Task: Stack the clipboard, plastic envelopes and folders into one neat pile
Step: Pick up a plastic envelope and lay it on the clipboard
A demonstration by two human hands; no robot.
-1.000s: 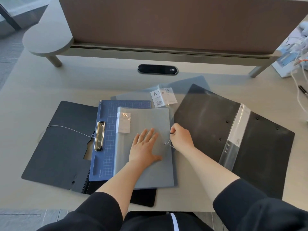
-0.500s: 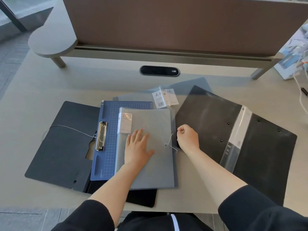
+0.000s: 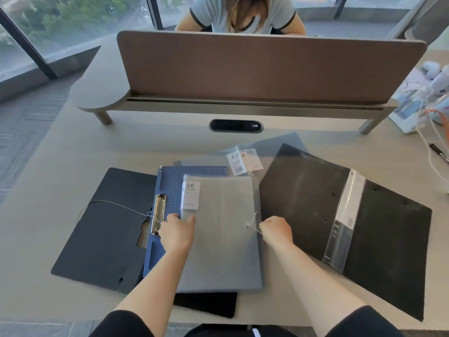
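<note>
Grey translucent plastic forms the topmost item, a 20-pocket folder (image 3: 222, 229), on which both hands act. The left hand (image 3: 177, 233) grips the folder's left edge, thumb on top and fingers curled under or against that edge, just beside the metal clip (image 3: 158, 214). The right hand (image 3: 277, 230) is closed into a loose fist at the folder's right edge and pinches the thin elastic cord (image 3: 254, 223) that runs from a small rivet near that edge.

The grey folder lies over the right part of a blue clipboard (image 3: 167, 188), whose gridded face and clip show to the left. Beneath both, a dark string-tie folder (image 3: 109, 222) extends to the left, its pale cord crossing to the clip; a black corner of it, or of another item, cannot be told apart at the near edge. Behind the pile, clear plastic envelopes (image 3: 245, 160) with white "A4" and "20" labels lie partly under the grey folder.

To the right, apart from the pile, a black folder (image 3: 303, 198) lies open and flat with a clear spine pocket.

All rest on a pale desk (image 3: 73, 152). Beyond it stands a brown divider panel (image 3: 267, 69), behind which another person (image 3: 240, 13) sits. Cables and a white box (image 3: 408, 113) occupy the far right.
</note>
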